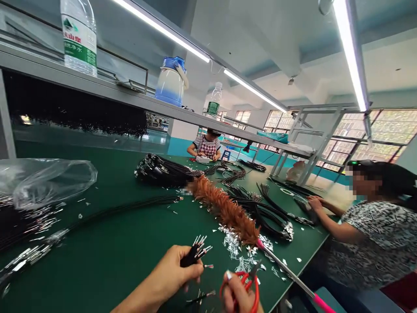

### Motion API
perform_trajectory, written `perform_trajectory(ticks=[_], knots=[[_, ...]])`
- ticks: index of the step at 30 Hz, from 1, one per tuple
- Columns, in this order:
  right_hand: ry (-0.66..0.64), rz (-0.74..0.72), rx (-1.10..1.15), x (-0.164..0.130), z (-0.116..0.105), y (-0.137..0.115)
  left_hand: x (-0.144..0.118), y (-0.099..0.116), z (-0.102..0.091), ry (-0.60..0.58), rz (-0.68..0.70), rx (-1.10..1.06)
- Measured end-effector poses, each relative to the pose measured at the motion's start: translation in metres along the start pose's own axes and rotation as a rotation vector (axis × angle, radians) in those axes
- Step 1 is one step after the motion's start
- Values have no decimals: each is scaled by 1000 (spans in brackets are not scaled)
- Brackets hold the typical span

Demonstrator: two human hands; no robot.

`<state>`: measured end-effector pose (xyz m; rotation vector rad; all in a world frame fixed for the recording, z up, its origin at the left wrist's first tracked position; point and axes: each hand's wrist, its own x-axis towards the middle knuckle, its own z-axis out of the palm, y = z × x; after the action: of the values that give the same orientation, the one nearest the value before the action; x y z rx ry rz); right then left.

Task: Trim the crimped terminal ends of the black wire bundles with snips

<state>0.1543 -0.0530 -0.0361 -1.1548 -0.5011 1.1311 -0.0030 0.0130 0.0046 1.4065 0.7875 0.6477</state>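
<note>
Near the front of the green table, my left hand is closed round a bunch of black cables, their stripped ends pointing up and to the right. One cable end with thin coloured wires sticks out beside my thumb. My right hand grips red-handled scissors, fingers in the loops and dark blades pointing up. Between and below my hands lie a few loose cable ends. White scraps are scattered just beyond the scissors.
A brown feather duster lies diagonally across the table. Behind it are coiled black cable bundles. More cables and a plastic bag lie left. A shelf carrying bottles and a jug crosses above. One person sits at right, another at the far end.
</note>
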Motion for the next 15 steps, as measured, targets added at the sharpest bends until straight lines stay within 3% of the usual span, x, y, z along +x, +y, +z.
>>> perform_trajectory(ticks=[4, 8, 11, 15], knots=[[-12, -11, -7, 12, -6, -12, -3, 4, -1, -69, -51, -79], [-72, -63, -16, 11, 12, 16, -5, 5, -2, -71, -41, -124], [-83, -73, 167, 6, 33, 38, -5, 4, -3, -76, -7, -150], [-93, -99, 339, 5, 49, 47, -5, 7, -3, -85, -31, -145]])
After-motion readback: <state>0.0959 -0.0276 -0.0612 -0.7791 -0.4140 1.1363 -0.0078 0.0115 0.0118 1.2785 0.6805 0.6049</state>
